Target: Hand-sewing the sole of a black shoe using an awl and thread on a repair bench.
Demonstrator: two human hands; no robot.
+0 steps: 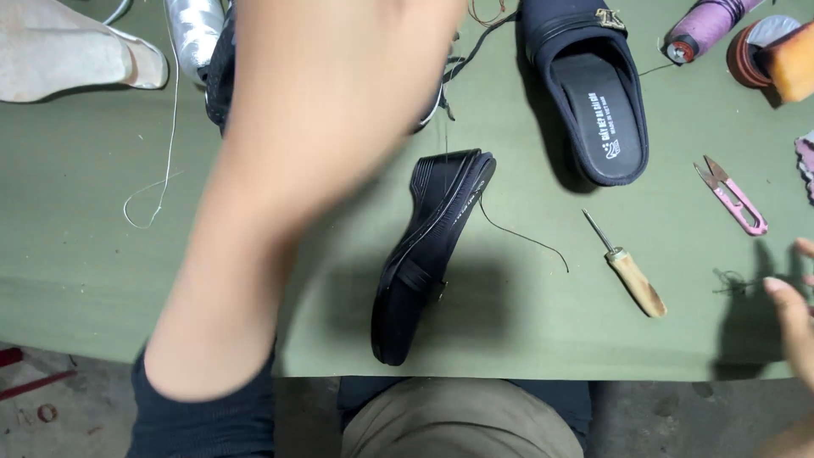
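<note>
- Black shoe (pixel 432 254) lies on its side on the green table (pixel 85 254), sole edge up, a dark thread (pixel 526 237) trailing from it toward the wooden-handled awl (pixel 632 276)
- Left hand (pixel 339 93) is blurred above and up-left of the shoe, apart from it; I cannot tell its grip
- Right hand (pixel 793 314) at the right edge has fingers loosely spread, holding nothing, well apart from the shoe, near pink thread snips (pixel 733 197)

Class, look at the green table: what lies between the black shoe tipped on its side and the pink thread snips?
In the head view, a wooden-handled awl lies between the black shoe on its side and the pink thread snips, along with a loose dark thread and bare green table.
</note>
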